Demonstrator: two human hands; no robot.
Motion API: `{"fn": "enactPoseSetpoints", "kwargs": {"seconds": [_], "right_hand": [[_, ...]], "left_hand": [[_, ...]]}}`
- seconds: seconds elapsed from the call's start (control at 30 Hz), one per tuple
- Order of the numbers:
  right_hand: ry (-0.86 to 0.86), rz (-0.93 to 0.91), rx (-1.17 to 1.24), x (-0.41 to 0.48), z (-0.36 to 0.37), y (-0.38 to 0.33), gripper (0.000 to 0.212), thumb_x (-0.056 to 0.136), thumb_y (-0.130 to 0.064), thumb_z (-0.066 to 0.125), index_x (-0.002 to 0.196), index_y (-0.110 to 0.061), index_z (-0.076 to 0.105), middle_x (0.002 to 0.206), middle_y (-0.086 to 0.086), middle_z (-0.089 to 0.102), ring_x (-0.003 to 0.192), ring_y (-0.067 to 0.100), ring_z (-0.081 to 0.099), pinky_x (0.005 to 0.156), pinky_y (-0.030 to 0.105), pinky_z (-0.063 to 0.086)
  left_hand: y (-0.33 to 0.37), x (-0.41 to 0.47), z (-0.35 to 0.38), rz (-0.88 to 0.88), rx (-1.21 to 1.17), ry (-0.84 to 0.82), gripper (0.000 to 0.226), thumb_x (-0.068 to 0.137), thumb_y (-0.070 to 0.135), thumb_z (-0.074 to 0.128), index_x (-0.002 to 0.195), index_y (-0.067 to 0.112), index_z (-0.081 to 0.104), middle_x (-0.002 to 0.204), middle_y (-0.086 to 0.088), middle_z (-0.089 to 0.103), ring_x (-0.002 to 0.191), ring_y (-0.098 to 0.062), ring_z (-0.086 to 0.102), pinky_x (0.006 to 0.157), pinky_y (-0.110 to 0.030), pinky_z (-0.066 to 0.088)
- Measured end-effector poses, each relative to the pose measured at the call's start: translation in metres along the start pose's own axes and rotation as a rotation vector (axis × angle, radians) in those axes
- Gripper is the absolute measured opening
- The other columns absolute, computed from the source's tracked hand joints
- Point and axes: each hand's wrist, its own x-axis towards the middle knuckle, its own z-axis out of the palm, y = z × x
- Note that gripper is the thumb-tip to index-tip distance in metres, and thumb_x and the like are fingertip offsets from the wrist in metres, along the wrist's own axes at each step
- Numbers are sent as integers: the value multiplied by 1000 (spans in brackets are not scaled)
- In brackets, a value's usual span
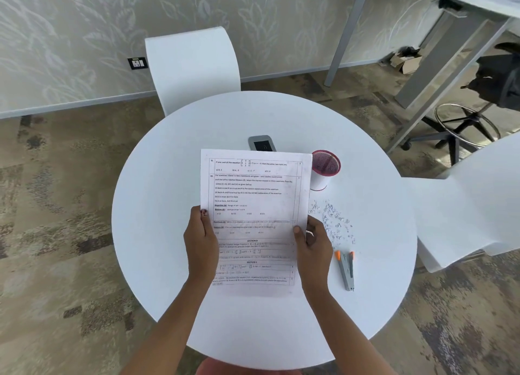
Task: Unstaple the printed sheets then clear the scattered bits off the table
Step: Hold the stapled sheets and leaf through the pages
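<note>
Above the middle of the round white table (174,194), the printed sheets (254,203) are held up, print facing the camera, by both hands. The left hand (200,241) is closed on the left edge, thumb on the front; the right hand (313,246) is closed on the right edge, thumb likewise on the front and fingers behind. To the right of the sheets, on the tabletop, the scattered bits (333,221) are spread in a loose patch of small pale fragments. Just below that patch, a grey stapler with orange tips (346,270) is laid open in a narrow V. A mesh cup with a red rim (323,169) is stood near the sheets' upper right corner. A small grey device (261,143) is partly hidden behind the top edge. White chairs (194,62) are placed behind and beside the table.
</note>
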Motion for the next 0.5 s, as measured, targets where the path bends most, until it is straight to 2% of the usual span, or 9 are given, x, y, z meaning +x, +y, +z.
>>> {"fn": "enactPoseSetpoints", "kwargs": {"seconds": [0.07, 0.13, 0.2, 0.3, 0.4, 0.5], "right_hand": [[-31, 3, 66, 1, -6, -4, 19, 90, -16, 62, 108, -21, 61, 94, -11, 66, 76, 0, 61, 70, 11, 47], [-94, -6, 91, 3, -13, -6, 15, 89, -15, 64, 102, -22, 63, 93, -9, 68, 74, -3, 62, 69, 9, 47], [-149, 7, 117, 4, -20, -5, 13, 87, -15, 67, 97, -24, 65, 89, -9, 68, 70, 1, 61, 67, 11, 46], [-145, 69, 222, 3, -28, 0, 15, 82, -12, 72, 92, -23, 68, 85, -11, 68, 69, 4, 60, 68, 14, 45], [-153, 146, 384, 2, -31, 1, 28, 75, -13, 77, 101, -12, 66, 91, -3, 68, 82, 10, 62, 79, 28, 47], [-263, 250, 610, -5, -21, 2, 50, 73, -17, 77, 118, -4, 60, 112, 10, 69, 102, 22, 63, 93, 42, 47]], "left_hand": [[0, 1, -1, -79, -40, 34, 24, 106, 17, 30, 88, 10, 45, 70, -1, 44, 61, -15, 35, 57, -28, 30], [-2, 3, -1, -179, -109, 78, 28, 105, 17, 30, 79, 17, 41, 70, 2, 37, 61, -15, 32, 59, -30, 27], [-5, 7, -2, -266, -187, 118, 35, 104, 16, 29, 70, 24, 32, 69, 5, 29, 61, -14, 26, 60, -32, 23], [-6, 10, -4, -333, -269, 147, 38, 103, 15, 29, 68, 27, 31, 69, 7, 29, 61, -11, 25, 58, -27, 22], [-6, 12, -2, -365, -374, 152, 34, 104, 14, 28, 72, 22, 37, 71, 7, 34, 63, -11, 29, 59, -25, 25], [-8, 13, 4, -422, -487, 129, 30, 104, 14, 29, 76, 19, 40, 74, 6, 38, 66, -12, 34, 65, -25, 29]]}}
